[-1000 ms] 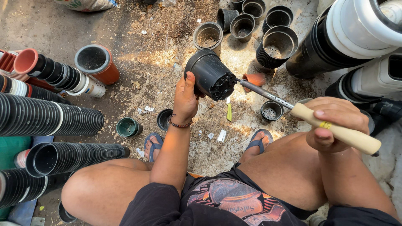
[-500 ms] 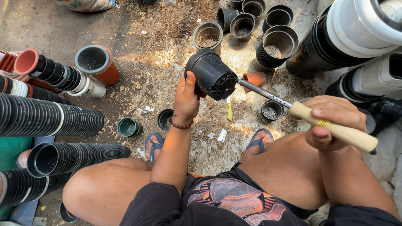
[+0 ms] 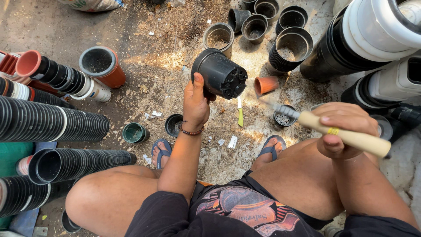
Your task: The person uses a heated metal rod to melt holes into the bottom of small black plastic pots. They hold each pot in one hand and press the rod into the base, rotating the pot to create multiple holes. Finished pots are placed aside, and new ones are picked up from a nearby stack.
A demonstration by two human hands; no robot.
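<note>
The ground [image 3: 144, 30] is bare concrete dusted with dry soil, wood chips and scraps of paper, half in shade and half in hard sunlight. Long stacks of black pots [image 3: 48, 123] lie on their sides to the left, loose empty pots [image 3: 291, 46] stand upright at the top, and thick white pipes [image 3: 381, 26] fill the upper right corner. The person sits low, knees wide, in blue sandals [image 3: 161, 151]. The left hand [image 3: 195, 105] is clenched around the rim of a black plastic pot [image 3: 219, 73], held in the air above the ground and tilted so its underside (ribbed, with drain holes) faces up. The right hand [image 3: 344, 129] grasps the pale wooden handle of a brush [image 3: 346, 136], its blurred metal end pointing toward the pot without touching it.
</note>
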